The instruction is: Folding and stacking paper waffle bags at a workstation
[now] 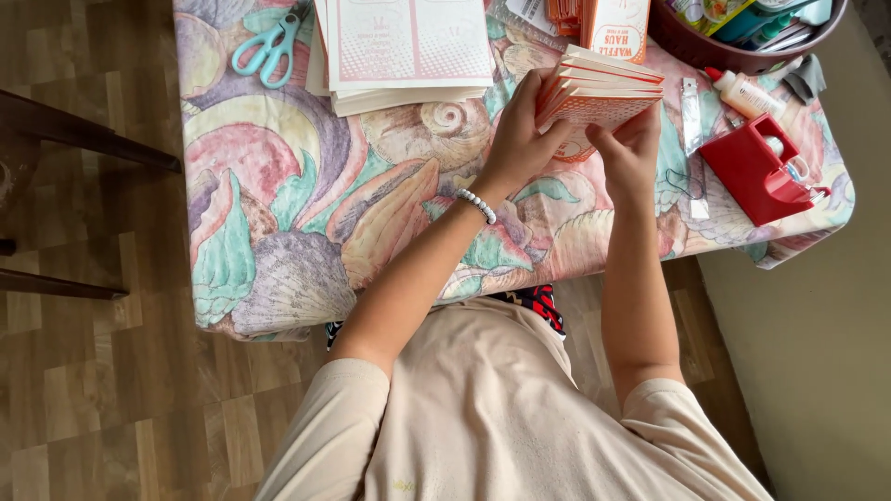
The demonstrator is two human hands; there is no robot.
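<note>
Both my hands hold a bundle of folded orange-and-white printed cards (599, 93) above the table. My left hand (520, 134) grips the bundle's left side, with a white bead bracelet (476, 204) on that wrist. My right hand (631, 153) pinches the bundle's lower right edge from below. A stack of flat printed sheets (408, 51) of the same colours lies on the table to the left of the bundle.
The table wears a pastel shell-patterned cloth (297, 204). Teal scissors (269, 46) lie at the far left. A red tape dispenser (756, 167), a glue bottle (742, 93) and a dark bowl (705, 46) of supplies sit right. A dark wooden chair (74, 134) stands left.
</note>
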